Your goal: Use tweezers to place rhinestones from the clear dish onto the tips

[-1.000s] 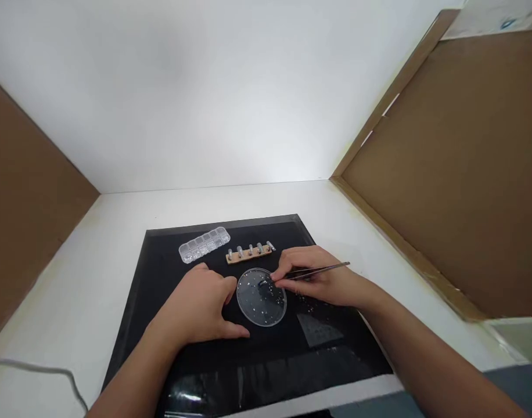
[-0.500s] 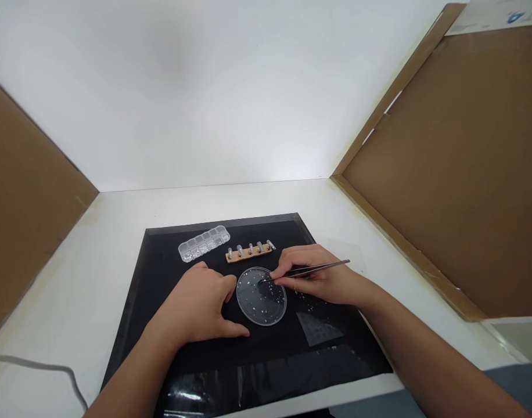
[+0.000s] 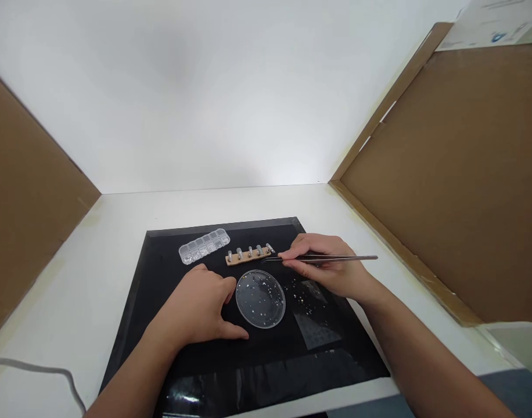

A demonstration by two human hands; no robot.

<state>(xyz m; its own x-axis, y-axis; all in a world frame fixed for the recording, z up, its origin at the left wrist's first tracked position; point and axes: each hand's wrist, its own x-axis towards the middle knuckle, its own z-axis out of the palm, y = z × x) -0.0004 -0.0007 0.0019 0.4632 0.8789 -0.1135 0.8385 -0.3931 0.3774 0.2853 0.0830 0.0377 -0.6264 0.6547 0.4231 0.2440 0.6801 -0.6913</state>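
Observation:
My right hand (image 3: 322, 261) pinches a pair of metal tweezers (image 3: 335, 257), whose tips point left, just below the right end of a stand. That stand is a narrow tan strip (image 3: 244, 256) bearing several silvery false nails (image 3: 240, 253) in a row. Whether the tips grip anything is too small to tell. A round clear dish (image 3: 261, 316) strewn with tiny shiny pieces lies in front of the strip. Beside its left rim rests my left hand (image 3: 207, 307), thumb stretched out and fingers bent, holding nothing that I can see.
A clear compartment box (image 3: 204, 246) with shiny bits lies at the back left of the black mat (image 3: 161, 290). Loose sparkling pieces (image 3: 301, 299) and a clear film piece (image 3: 316, 331) lie right of the dish. Cardboard walls (image 3: 457, 174) stand on both sides.
My right hand has lifted the tweezers away from the dish, up to the strip of false nails. The tweezers now lie nearly level. My left hand has stayed in place.

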